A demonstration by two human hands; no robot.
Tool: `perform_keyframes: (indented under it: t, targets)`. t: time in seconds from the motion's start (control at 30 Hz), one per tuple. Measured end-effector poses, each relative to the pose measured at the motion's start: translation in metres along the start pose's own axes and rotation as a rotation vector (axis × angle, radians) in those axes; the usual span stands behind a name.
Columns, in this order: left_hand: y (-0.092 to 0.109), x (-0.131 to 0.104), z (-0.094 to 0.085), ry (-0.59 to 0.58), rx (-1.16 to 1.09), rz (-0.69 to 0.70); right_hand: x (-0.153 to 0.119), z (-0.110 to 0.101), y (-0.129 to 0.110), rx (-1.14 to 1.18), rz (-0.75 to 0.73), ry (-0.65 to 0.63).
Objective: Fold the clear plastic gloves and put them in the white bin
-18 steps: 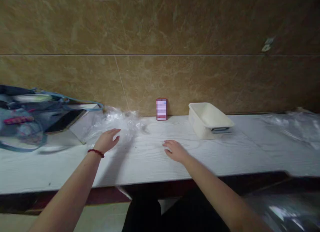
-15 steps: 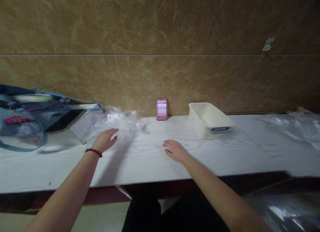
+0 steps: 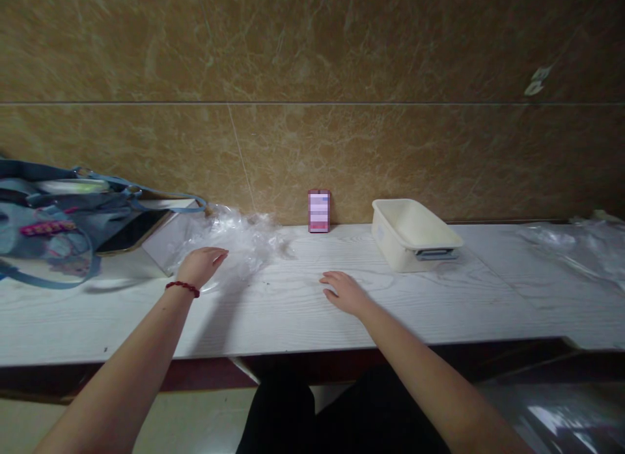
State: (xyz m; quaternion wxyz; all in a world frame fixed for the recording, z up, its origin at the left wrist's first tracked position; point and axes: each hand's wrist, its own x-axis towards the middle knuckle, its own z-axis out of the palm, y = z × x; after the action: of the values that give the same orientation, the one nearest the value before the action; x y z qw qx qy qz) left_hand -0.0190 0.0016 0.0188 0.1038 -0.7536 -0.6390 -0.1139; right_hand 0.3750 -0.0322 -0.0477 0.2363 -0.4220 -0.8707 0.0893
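My left hand [image 3: 199,266], with a dark red beaded bracelet [image 3: 183,287] at the wrist, is over the near left part of a crumpled clear plastic bag [image 3: 244,242]. Its fingers are stretched out and the thumb lies near them; no firm hold on the plastic shows. My right hand [image 3: 346,292] hovers low over the white wood-grain table [image 3: 303,324], fingers loosely spread, holding nothing. To its right stands a cream plastic bin [image 3: 398,245] with a grey handle clip on its front. A phone [image 3: 319,212] with a lit, blurred screen leans upright against the wall.
At the left, a blue denim bag [image 3: 58,213] with straps rests by a white box [image 3: 161,245] and a dark flat panel [image 3: 134,231]. More clear plastic [image 3: 581,245] lies at the far right. A brown marbled wall [image 3: 303,141] closes off the table's back.
My left thumb has come closer to the fingers over the plastic bag. My right hand stays almost where it was. The whole view has shifted slightly.
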Motion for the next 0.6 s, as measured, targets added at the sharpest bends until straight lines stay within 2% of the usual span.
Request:
perform_keyframes:
  t: [0.27,0.6]
  targets:
    - [0.002,0.013,-0.03,0.1,-0.182,-0.242,0.0,0.002,0.002,-0.001,-0.005,0.01]
    - [0.011,0.028,-0.075,0.164,-0.361,-0.342,0.0,0.0,0.001,0.013,-0.006,0.005]
